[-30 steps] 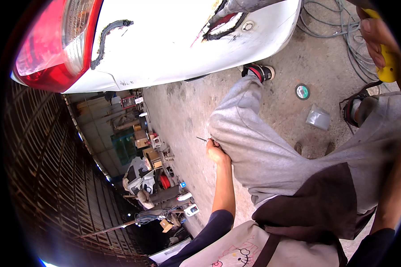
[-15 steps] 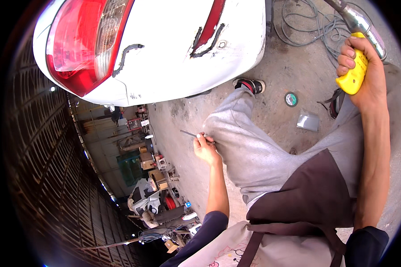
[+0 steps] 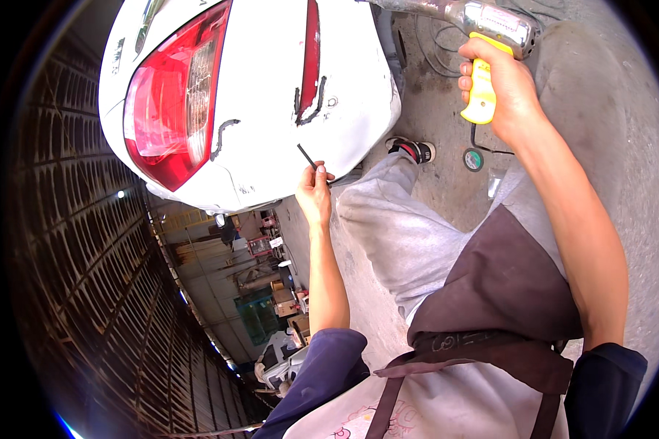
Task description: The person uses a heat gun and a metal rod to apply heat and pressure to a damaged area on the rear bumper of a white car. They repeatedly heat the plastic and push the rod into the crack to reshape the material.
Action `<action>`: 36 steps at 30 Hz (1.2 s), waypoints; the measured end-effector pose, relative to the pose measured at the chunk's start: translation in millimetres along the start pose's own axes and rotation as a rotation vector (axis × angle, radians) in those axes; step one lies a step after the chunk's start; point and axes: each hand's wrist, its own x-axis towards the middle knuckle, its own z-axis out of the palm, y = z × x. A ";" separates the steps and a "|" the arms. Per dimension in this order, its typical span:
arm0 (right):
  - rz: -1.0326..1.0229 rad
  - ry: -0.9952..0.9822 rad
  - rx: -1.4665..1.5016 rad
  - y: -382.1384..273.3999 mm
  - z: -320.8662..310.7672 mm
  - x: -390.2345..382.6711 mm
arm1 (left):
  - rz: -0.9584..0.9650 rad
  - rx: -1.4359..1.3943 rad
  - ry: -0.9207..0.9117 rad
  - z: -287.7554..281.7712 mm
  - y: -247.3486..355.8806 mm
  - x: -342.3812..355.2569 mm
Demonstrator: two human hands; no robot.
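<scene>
My left hand [image 3: 314, 199] pinches a thin dark rod [image 3: 305, 154], its free end sticking up in front of a white car bumper [image 3: 271, 164]. Whether the rod's tip touches the bumper I cannot tell. Wrapped round the yellow handle of a heat gun [image 3: 499, 28] is my right hand [image 3: 511, 86]; the gun's metal nozzle points left, toward the car's side. Rough black strips [image 3: 313, 106] edge the lower end of a narrow red reflector [image 3: 312, 47] on the bumper. Another black strip [image 3: 222, 137] lies beside the red tail light [image 3: 170, 99].
On the concrete floor are a small round green-labelled tin or roll [image 3: 473, 159], a clear packet [image 3: 495, 181] and a coiled grey hose [image 3: 433, 58]. The gun's black cord hangs near my legs. Boxes [image 3: 284, 301] and clutter line the left wall.
Both hands have moved up toward the car, the right one also leftward with the heat gun, whose nozzle has swung left. The rod now shows against the bumper, and my view has shifted.
</scene>
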 end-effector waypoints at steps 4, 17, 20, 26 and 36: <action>-0.023 0.017 -0.057 -1.6 -4.6 0.0 | 0.108 -0.054 -0.009 -2.0 7.2 24.9; -0.090 0.046 -0.264 -2.9 -22.5 -6.0 | 0.244 0.260 0.246 -3.8 17.3 73.7; -0.071 0.062 -0.269 -4.2 -26.7 -5.5 | 0.321 0.349 0.300 -4.3 12.4 79.8; -0.058 0.057 -0.242 -5.9 -26.8 -4.6 | 0.417 0.532 0.355 -4.7 20.2 82.7; -0.047 0.042 -0.244 -4.2 -25.1 -6.0 | 0.511 0.597 0.354 -4.7 29.0 83.0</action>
